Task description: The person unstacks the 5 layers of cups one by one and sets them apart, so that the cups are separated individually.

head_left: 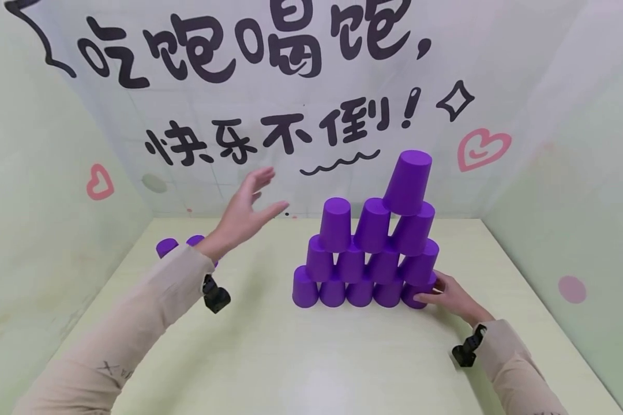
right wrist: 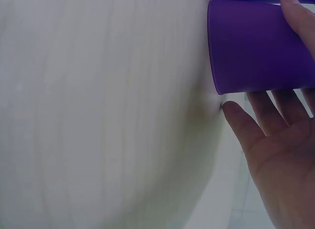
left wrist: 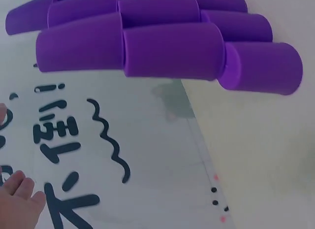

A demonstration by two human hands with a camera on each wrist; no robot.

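Observation:
Purple cups, all upside down, form a stacked pyramid on the table. Its top cup [head_left: 409,183] stands toward the right, above a row of three that includes a leftmost cup [head_left: 336,226]. Two lower rows hold several cups each. At the bottom right corner my right hand [head_left: 458,298] holds the end cup [right wrist: 261,47], thumb across its front and fingers behind it. My left hand [head_left: 244,210] is raised in the air left of the pyramid, fingers extended and nothing held. In the left wrist view, only its fingertips [left wrist: 24,187] show, below the stacked cups.
More purple cups [head_left: 166,246] stand at the back left of the table [head_left: 301,363], partly hidden by the left forearm. A wall sheet [head_left: 270,104] with black lettering hangs behind, and pale side walls [head_left: 576,219] border the table.

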